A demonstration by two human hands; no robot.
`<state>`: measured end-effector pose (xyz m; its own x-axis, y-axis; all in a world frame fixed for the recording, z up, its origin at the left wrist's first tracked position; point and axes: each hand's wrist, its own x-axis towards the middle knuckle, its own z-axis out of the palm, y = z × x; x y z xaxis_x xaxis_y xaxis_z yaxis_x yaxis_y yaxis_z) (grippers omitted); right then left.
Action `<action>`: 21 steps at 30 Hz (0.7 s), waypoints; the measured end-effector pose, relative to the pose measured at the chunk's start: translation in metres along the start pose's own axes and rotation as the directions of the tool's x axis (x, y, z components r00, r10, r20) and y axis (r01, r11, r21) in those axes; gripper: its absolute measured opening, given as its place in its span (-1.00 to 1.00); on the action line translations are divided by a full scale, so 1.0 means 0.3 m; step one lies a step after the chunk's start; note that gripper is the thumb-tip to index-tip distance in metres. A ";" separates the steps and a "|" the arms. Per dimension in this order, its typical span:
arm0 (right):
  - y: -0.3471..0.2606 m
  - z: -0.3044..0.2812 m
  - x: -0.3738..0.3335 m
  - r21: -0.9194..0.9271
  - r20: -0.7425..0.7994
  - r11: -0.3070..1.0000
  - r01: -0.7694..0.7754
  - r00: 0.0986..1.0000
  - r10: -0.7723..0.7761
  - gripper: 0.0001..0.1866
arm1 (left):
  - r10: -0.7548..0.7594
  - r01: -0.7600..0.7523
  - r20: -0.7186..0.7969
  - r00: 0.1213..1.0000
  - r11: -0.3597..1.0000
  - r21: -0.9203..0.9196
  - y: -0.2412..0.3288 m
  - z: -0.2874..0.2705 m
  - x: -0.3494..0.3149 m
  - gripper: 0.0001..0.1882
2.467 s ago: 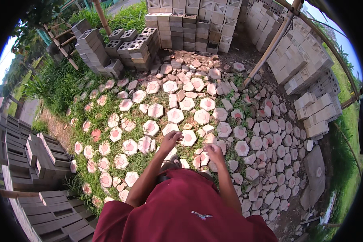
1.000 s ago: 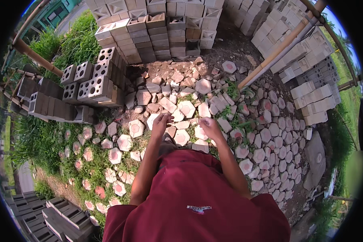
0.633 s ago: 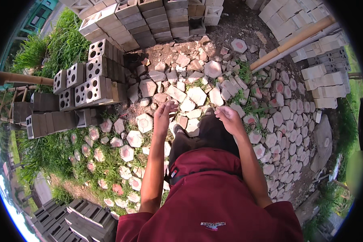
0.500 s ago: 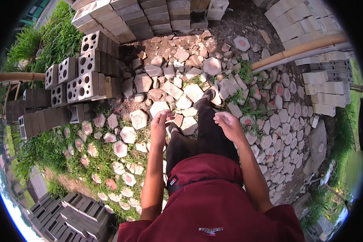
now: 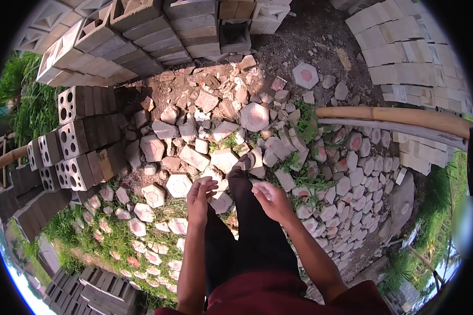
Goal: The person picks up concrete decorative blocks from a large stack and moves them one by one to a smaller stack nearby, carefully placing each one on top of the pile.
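Observation:
Over the broken-stone path, my left hand (image 5: 198, 195) hangs in the air with its fingers loosely bent and apart, holding nothing. Level with it, my right hand (image 5: 272, 200) is likewise free, its palm turned inward and fingers relaxed. A pale hexagonal paver (image 5: 178, 185) lies on the ground just beyond my left hand. My dark shoe (image 5: 245, 161) rests on the stones ahead of both hands, at the end of a black trouser leg (image 5: 242, 191).
Hollow blocks with round holes (image 5: 71, 105) are stacked at left. Taller block stacks (image 5: 147, 31) stand ahead, and pale blocks (image 5: 399, 47) at far right. A bamboo pole (image 5: 394, 114) juts in from the right. Loose rubble (image 5: 207, 101) and hexagonal pavers (image 5: 255, 116) cover the uneven ground.
The view has moved forward along the path, so the block stacks ahead look nearer. One leg is stretched further forward. Both hands stay free and raised.

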<state>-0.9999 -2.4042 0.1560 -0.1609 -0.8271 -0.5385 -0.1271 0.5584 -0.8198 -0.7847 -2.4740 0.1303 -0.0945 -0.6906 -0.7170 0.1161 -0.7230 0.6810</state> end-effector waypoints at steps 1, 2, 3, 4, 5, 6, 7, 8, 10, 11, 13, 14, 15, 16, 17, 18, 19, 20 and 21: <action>-0.015 -0.031 0.045 -0.058 0.001 0.998 0.007 1.000 -0.007 -0.66 | 0.023 -0.022 0.024 0.999 1.000 -0.015 0.035 0.058 0.056 -0.66; -0.028 -0.060 0.088 -0.117 0.004 0.993 0.014 1.000 -0.014 -0.66 | 0.046 -0.045 0.048 0.998 0.999 -0.031 0.065 0.116 0.109 -0.66; -0.039 -0.090 0.143 -0.178 0.016 0.984 0.029 1.000 -0.027 -0.67 | 0.073 -0.071 0.070 0.995 0.997 -0.027 0.091 0.163 0.161 -0.65; -0.044 -0.108 0.193 -0.175 0.012 0.984 0.039 0.999 -0.038 -0.67 | 0.057 -0.052 0.079 0.995 0.997 -0.062 0.112 0.197 0.205 -0.68; -0.047 -0.119 0.236 -0.173 0.008 0.984 0.048 0.999 -0.048 -0.68 | 0.051 -0.046 0.093 0.994 0.997 -0.061 0.130 0.225 0.253 -0.68; -0.057 -0.133 0.281 -0.174 0.006 0.983 0.058 0.998 -0.058 -0.68 | 0.046 -0.039 0.106 0.993 0.997 -0.063 0.147 0.255 0.302 -0.68; -0.067 -0.141 0.327 -0.173 -0.023 0.983 0.066 0.997 -0.071 -0.69 | 0.030 -0.020 0.125 0.992 0.997 -0.075 0.151 0.280 0.357 -0.68; -0.075 -0.145 0.390 -0.163 -0.040 0.984 0.074 0.996 -0.081 -0.70 | 0.016 -0.009 0.143 0.990 0.999 -0.049 0.154 0.299 0.420 -0.67; -0.101 -0.146 0.503 -0.145 -0.073 0.986 0.078 0.993 -0.089 -0.70 | -0.016 0.014 0.126 0.992 1.000 0.015 0.141 0.322 0.551 -0.67; -0.119 -0.149 0.568 -0.132 -0.065 0.989 0.064 0.995 -0.073 -0.71 | -0.051 0.048 0.119 0.992 0.998 0.028 0.132 0.329 0.609 -0.67; -0.138 -0.141 0.723 -0.174 -0.078 0.981 0.084 0.992 -0.098 -0.71 | -0.102 0.095 0.108 0.989 0.993 0.063 0.156 0.343 0.773 -0.67; -0.141 -0.139 0.802 -0.194 -0.082 0.977 0.092 0.991 -0.109 -0.71 | -0.103 0.095 0.129 0.986 0.993 0.067 0.164 0.355 0.868 -0.67; -0.133 -0.136 0.885 -0.123 -0.102 0.988 0.090 0.989 -0.103 -0.71 | -0.117 0.108 0.138 0.983 0.992 0.071 0.170 0.366 0.941 -0.68; -0.123 -0.143 0.966 -0.159 -0.106 0.983 0.096 0.988 -0.114 -0.71 | -0.124 0.114 0.148 0.981 0.991 0.070 0.174 0.386 1.016 -0.68; -0.109 -0.146 1.043 -0.195 -0.107 0.975 0.104 0.986 -0.126 -0.71 | -0.116 0.097 0.169 0.979 0.988 0.116 0.178 0.393 1.081 -0.69; -0.095 -0.152 1.127 -0.235 -0.120 0.966 0.108 0.983 -0.139 -0.71 | -0.135 0.114 0.142 0.981 0.982 0.148 0.197 0.418 1.144 -0.70; -0.093 -0.152 1.202 -0.233 -0.140 0.967 0.106 0.980 -0.141 -0.72 | -0.167 0.141 0.146 0.975 0.975 0.173 0.203 0.425 1.212 -0.70; -0.088 -0.158 1.281 -0.251 -0.147 0.959 0.132 0.974 -0.172 -0.72 | -0.198 0.167 0.147 0.969 0.966 0.197 0.209 0.429 1.284 -0.69; -0.084 -0.166 1.361 -0.269 -0.150 0.950 0.160 0.967 -0.205 -0.72 | -0.195 0.159 0.139 0.971 0.959 0.236 0.203 0.430 1.358 -0.69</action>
<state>-1.1112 -2.7528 -0.0337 -0.2764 -0.9050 -0.3234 -0.4099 0.4153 -0.8121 -0.9437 -2.8018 -0.1011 -0.2517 -0.5318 -0.8086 -0.1369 -0.8076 0.5737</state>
